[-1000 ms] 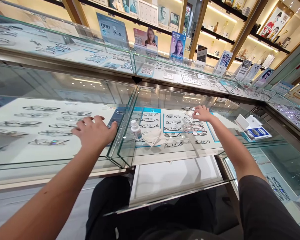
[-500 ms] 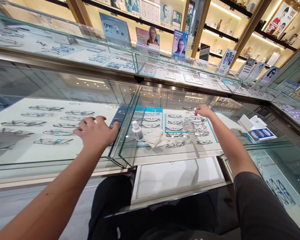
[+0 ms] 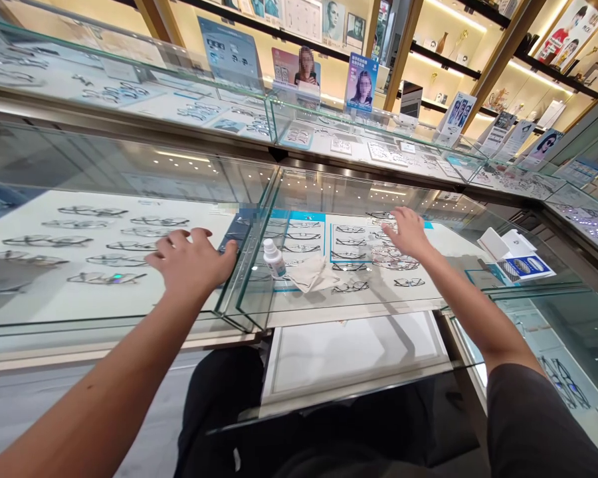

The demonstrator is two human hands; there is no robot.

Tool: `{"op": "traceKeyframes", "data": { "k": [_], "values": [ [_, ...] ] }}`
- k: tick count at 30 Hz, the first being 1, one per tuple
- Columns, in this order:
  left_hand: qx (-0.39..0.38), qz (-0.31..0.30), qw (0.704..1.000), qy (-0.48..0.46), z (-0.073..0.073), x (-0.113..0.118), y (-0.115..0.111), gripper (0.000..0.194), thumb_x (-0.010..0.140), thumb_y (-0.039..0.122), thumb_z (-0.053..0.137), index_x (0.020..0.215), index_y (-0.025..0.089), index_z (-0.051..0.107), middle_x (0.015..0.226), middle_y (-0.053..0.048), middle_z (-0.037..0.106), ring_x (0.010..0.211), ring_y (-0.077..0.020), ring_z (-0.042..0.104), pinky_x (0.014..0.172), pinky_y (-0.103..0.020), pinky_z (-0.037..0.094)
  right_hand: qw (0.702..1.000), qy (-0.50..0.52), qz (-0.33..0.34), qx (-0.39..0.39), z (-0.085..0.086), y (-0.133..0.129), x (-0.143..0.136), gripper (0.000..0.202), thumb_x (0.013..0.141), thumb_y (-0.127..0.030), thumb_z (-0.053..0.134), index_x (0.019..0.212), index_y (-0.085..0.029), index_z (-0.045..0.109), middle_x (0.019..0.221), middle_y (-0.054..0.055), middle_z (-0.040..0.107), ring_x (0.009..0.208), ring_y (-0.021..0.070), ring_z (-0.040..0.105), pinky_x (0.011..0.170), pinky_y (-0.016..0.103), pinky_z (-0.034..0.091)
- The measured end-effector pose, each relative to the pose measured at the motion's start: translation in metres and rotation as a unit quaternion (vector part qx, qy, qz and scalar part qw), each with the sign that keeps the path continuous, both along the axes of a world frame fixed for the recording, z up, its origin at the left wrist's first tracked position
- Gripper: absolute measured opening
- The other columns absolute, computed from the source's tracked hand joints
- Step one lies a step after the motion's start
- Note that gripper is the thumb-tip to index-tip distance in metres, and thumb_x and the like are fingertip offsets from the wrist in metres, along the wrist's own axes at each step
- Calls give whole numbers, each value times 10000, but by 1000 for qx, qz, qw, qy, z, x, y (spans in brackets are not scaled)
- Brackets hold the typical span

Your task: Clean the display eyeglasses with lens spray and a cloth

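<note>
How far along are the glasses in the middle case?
Looks done: the evenly spaced glasses at centre. In hand: the right hand is over the far glasses, grip unclear; the left hand is open and empty. Possibly left: the more crowded glasses at right. The bottle and cloth are out.

Dressed in a plain, near-black short sleeve (image 3: 533, 411) that hangs loosely and ends near the right elbow (image 3: 501, 348), with black trousers (image 3: 222, 392) below and one small round spot (image 3: 90, 386) on the left forearm (image 3: 114, 365).
</note>
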State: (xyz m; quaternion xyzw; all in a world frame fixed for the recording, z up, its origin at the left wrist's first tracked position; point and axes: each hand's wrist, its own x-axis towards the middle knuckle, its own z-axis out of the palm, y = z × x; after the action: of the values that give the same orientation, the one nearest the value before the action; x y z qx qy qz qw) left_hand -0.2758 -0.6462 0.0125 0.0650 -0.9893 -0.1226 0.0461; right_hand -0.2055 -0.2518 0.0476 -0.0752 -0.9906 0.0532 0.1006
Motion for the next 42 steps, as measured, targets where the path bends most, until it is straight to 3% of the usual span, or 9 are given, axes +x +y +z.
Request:
{"op": "traceKeyframes", "data": {
  "k": [4, 7, 14, 20, 22, 26, 29, 36, 42],
  "values": [
    [-4, 9, 1000, -11, 3, 1, 2, 669, 968, 464, 376, 1449, 22, 519, 1543, -329, 433, 1431, -483, 392, 1137, -610, 348, 993, -8, 78, 86, -27, -57, 30, 748, 1057, -560, 285, 1587, -52, 427, 1717, 204, 367, 1629, 390, 233, 1322, 602, 140],
    [-1, 7, 1000, -13, 5, 2, 3, 675, 968, 460, 370, 1454, 14, 517, 1547, -332, 427, 1436, -487, 387, 1143, -612, 347, 989, -9, 101, 111, -41, -75, 41, 713, 1065, -495, 292, 1591, -32, 422, 1724, 197, 356, 1640, 363, 234, 1339, 571, 138],
    [2, 9, 1000, -19, 10, 4, 5, 693, 958, 462, 363, 1454, 4, 518, 1554, -345, 415, 1450, -493, 381, 1154, -613, 340, 992, -7, 98, 77, -38, -42, 45, 732, 1013, -536, 449, 1566, -56, 448, 1688, 216, 409, 1621, 376, 264, 1333, 566, 177],
    [4, 10, 1000, -21, 11, 4, 5, 707, 946, 465, 352, 1447, -2, 527, 1545, -345, 424, 1446, -497, 382, 1159, -619, 335, 988, -64, 137, 35, -12, 9, 54, 941, 847, -538, 691, 1623, -139, 339, 1725, 205, 324, 1628, 416, 208, 1318, 629, 179],
    [3, 10, 1000, -21, 11, 4, 5, 716, 943, 471, 350, 1449, -4, 526, 1543, -348, 424, 1444, -502, 382, 1159, -622, 336, 985, -109, 129, 33, 0, 30, 59, 856, 804, -450, 742, 1559, -180, 441, 1727, 194, 315, 1629, 433, 193, 1301, 650, 202],
    [2, 11, 1000, -18, 9, 4, 4, 727, 940, 478, 341, 1452, -6, 522, 1539, -351, 427, 1445, -507, 382, 1165, -628, 327, 988, -103, 107, 40, 14, 55, 66, 411, 825, -310, 714, 1230, -251, 673, 1669, 127, 415, 1612, 418, 231, 1274, 671, 235],
    [0, 9, 1000, -19, 8, 2, 4, 730, 939, 486, 338, 1449, 0, 527, 1533, -350, 434, 1447, -507, 381, 1163, -626, 329, 990, -85, 107, 36, 11, 51, 66, 243, 873, -336, 693, 1102, -256, 708, 1628, 108, 472, 1589, 410, 272, 1256, 665, 271],
    [2, 11, 1000, -17, 7, 1, 3, 736, 935, 493, 339, 1447, -1, 527, 1537, -352, 431, 1450, -504, 375, 1164, -631, 326, 992, -64, 103, 45, -7, 18, 53, 433, 891, -353, 656, 1303, -221, 667, 1621, 148, 492, 1553, 408, 324, 1250, 646, 291],
    [0, 10, 1000, -13, 4, -1, 2, 722, 943, 491, 346, 1442, 5, 532, 1531, -351, 440, 1441, -496, 385, 1157, -629, 331, 992, -62, 82, 69, -7, 12, 42, 290, 906, -354, 630, 1126, -197, 735, 1618, 156, 511, 1551, 409, 336, 1242, 648, 293]
  ]
}}
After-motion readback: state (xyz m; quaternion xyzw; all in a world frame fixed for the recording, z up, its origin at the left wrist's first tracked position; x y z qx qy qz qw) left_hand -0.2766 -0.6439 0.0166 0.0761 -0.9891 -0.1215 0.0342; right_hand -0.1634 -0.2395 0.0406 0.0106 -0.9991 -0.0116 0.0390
